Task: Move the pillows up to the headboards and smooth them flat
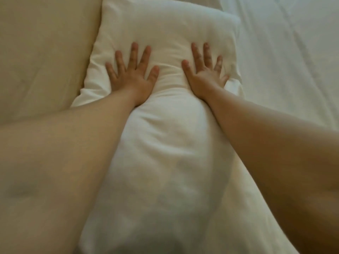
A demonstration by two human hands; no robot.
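A white pillow [165, 30] lies lengthwise down the middle of the view, from the top edge to the bottom. My left hand [133, 74] rests flat on it with fingers spread, palm down. My right hand [205, 72] lies flat beside it, about a hand's width to the right, fingers also spread. Both palms press into the pillow and dent it, so the cloth bulges between and below the wrists. Neither hand holds anything. My forearms cover the pillow's lower sides.
A beige padded surface [42, 57], likely the headboard, runs along the pillow's left side. A white bed sheet [293, 61] with faint creases spreads to the right of the pillow.
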